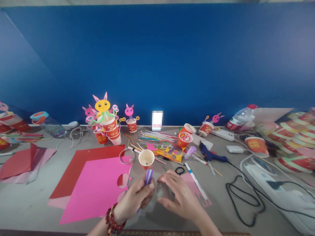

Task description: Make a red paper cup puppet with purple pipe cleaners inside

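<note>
My left hand [141, 193], with a red bead bracelet at the wrist, is closed round a folded purple strip [149, 177] whose top end points up and away. My right hand [176, 196] is beside it with thumb and fingers apart and curved. The area between its fingers is blurred, and I see nothing clear in it. Just beyond my left hand stands a paper cup [146, 158] with its open top up. To the left lies a pink sheet [95, 188] with round holes along its right edge, over a red sheet [70, 173].
Behind are decorated cups [108, 126], pipe cleaners [157, 135] and yellow paper scraps [169, 154]. On the right are a blue glue gun [213, 155], its black cable, a marker [196, 180], a power strip [283, 200] and stacked cups [295, 141]. A bottle [240, 118] lies tilted.
</note>
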Demonstrator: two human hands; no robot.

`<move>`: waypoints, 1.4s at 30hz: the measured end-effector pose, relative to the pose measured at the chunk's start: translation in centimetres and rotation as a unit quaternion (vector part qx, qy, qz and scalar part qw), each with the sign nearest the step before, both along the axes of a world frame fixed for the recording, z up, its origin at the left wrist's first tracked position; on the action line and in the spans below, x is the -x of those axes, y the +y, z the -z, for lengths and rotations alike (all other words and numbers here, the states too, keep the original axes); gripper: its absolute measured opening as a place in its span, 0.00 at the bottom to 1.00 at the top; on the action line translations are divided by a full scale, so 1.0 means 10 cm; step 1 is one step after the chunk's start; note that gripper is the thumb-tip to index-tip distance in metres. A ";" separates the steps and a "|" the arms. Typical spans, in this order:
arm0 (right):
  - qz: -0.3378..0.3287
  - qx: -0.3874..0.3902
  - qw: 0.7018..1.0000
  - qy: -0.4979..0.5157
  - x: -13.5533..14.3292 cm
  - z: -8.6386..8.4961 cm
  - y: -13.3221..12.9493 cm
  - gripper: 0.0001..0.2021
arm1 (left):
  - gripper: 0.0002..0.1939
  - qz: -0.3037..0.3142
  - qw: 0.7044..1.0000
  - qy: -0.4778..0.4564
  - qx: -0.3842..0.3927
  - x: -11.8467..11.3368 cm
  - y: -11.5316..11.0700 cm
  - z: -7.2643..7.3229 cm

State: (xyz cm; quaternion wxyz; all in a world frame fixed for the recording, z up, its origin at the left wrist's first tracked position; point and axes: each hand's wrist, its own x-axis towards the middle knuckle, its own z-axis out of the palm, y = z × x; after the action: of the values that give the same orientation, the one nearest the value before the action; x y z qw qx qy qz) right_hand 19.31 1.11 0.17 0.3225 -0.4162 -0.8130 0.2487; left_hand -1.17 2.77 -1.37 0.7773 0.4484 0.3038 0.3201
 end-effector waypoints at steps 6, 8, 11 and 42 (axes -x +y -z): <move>-0.027 0.096 0.995 0.024 0.04 -0.02 -0.04 0.17 | 0.20 0.037 0.996 -0.033 0.069 0.08 -0.04 -0.13; -0.007 0.114 0.993 0.010 0.04 -0.03 -0.03 0.16 | 0.20 0.053 0.994 -0.049 0.083 0.11 -0.07 -0.16; 0.026 0.134 0.991 -0.001 0.03 -0.04 0.00 0.09 | 0.19 0.056 0.993 -0.049 0.087 0.14 -0.08 -0.16; 0.035 0.100 0.960 0.260 -0.01 -0.04 0.08 0.07 | 0.25 -0.058 0.998 0.006 0.024 0.02 -0.05 0.00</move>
State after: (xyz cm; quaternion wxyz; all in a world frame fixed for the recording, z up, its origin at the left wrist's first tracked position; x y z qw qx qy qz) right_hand 19.37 1.94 0.59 0.4881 -0.3953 -0.6568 0.4172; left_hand -1.36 2.28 -1.38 0.7659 0.4133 0.3413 0.3552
